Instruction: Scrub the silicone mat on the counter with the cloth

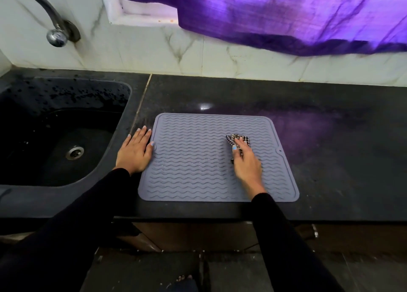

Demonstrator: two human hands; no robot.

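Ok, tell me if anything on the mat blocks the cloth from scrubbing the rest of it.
Nothing visible does. The right hand holds the cloth on the right part of the mat, whose ridged surface is otherwise bare. The left hand lies flat on the counter, touching only the mat's left edge.

The grey silicone mat [204,157] lies flat on the dark bench [330,159], beside the sink [55,137]. The left hand [135,151] rests flat at the mat's left edge. The right hand [246,162] presses the checked cloth [239,140] onto the mat's right half.
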